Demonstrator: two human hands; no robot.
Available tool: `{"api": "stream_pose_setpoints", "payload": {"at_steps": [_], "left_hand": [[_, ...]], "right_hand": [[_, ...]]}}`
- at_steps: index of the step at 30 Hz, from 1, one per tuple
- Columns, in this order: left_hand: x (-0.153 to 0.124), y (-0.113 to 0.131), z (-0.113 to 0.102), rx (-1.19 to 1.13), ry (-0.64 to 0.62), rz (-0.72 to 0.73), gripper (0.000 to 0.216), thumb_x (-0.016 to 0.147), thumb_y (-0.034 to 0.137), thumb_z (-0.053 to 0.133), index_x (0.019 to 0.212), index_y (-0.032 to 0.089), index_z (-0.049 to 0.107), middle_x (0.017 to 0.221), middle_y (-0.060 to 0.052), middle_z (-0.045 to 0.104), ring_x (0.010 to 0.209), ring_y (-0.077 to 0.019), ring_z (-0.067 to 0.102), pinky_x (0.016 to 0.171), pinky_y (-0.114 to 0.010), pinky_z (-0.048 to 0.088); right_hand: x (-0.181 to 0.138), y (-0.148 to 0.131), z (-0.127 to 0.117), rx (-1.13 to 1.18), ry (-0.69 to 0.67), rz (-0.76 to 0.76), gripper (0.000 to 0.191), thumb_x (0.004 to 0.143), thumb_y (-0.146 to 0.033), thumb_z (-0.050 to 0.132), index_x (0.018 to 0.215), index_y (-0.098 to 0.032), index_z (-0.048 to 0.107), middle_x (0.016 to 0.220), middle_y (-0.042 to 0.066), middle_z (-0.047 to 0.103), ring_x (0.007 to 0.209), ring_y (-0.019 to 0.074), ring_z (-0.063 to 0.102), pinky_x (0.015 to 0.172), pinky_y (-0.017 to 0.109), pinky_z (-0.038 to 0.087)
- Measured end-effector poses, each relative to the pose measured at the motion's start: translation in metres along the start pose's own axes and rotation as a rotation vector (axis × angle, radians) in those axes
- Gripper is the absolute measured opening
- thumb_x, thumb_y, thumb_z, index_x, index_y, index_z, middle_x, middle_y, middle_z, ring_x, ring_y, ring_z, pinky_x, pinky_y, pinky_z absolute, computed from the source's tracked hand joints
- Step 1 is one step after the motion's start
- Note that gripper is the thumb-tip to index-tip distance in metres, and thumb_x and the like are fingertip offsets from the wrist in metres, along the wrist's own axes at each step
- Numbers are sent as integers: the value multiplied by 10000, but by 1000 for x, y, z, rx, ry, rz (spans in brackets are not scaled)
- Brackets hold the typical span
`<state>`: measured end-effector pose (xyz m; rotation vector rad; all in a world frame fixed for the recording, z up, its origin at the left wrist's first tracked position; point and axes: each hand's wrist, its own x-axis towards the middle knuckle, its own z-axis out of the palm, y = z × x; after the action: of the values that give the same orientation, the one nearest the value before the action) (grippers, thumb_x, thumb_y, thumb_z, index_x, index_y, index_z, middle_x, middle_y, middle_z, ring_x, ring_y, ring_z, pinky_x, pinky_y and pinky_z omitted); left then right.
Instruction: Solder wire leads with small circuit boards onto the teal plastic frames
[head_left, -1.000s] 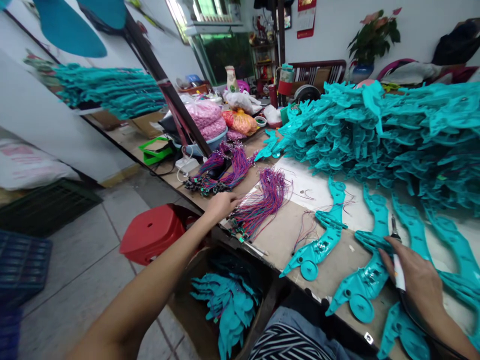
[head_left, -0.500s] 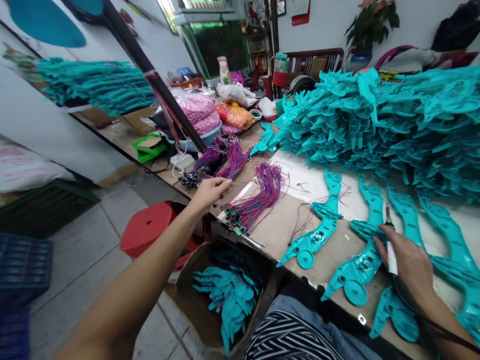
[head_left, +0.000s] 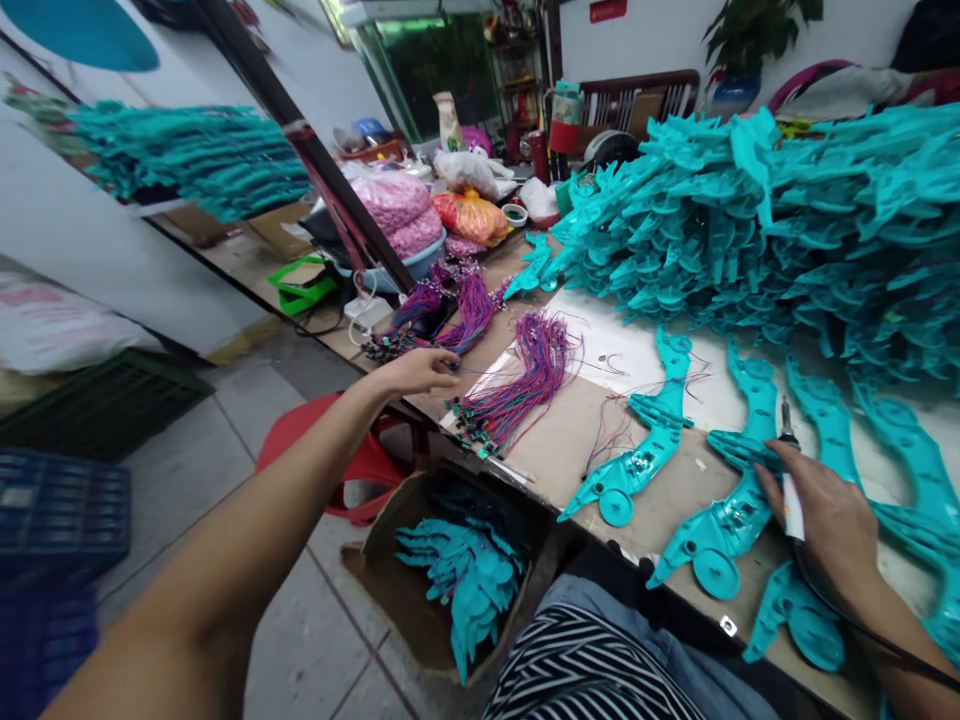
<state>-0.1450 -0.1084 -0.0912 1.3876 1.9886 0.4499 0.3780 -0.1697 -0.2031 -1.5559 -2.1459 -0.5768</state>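
Observation:
My left hand point(head_left: 421, 372) reaches over the table's left edge, fingers closed, beside bundles of purple and red wires. A thin dark wire seems to run from its fingertips toward the nearer wire bundle point(head_left: 521, 385); the rest of what it holds is hidden. Another bundle point(head_left: 474, 308) lies just behind that hand. My right hand point(head_left: 825, 515) is wrapped round a soldering iron point(head_left: 792, 505) with a white handle, its metal tip pointing up and away. Under this hand lies a turquoise plastic part point(head_left: 739, 505). A similar part point(head_left: 651, 450) with loose thin wires lies to its left.
A tall heap of turquoise parts point(head_left: 810, 230) fills the back right. Below the table edge stands a cardboard box point(head_left: 375, 580) holding more parts, near a red stool point(head_left: 300, 440). A slanted dark post point(head_left: 330, 190) rises at the left, by a white power strip point(head_left: 367, 312).
My left hand has shifted slightly left, its fingers now more curled at the wire bundles. The right hand keeps the soldering iron over the same part. The whole view has shifted slightly.

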Motion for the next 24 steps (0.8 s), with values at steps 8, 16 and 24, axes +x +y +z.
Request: {"api": "stream_pose_setpoints", "payload": {"at_steps": [8, 16, 24], "left_hand": [[4, -8, -5, 188, -3, -69, 242, 705, 325, 656, 525, 193, 561, 444, 27, 430, 436, -126, 429, 462, -223, 331], [-6, -13, -3, 401, -197, -87, 229, 563, 303, 770, 603, 190, 575, 523, 6, 574, 538, -159, 519, 513, -215, 336], [-3, 42, -46, 245, -146, -10, 186, 830, 243, 597, 670, 156, 633, 461, 21, 490, 453, -108, 390, 505, -208, 286]], "right_hand": [[-1, 1, 1, 7, -45, 27, 405, 985, -381, 364, 1185, -152, 631, 943, 130, 736, 848, 276, 671, 673, 367, 425], [-1, 1, 1, -16, -37, 4, 394, 993, -383, 372, 1162, -145, 636, 939, 125, 737, 846, 263, 677, 664, 347, 411], [-1, 1, 3, -44, -5, 6, 335, 990, -342, 396, 1144, -167, 635, 907, 89, 734, 826, 227, 669, 659, 316, 386]]}}
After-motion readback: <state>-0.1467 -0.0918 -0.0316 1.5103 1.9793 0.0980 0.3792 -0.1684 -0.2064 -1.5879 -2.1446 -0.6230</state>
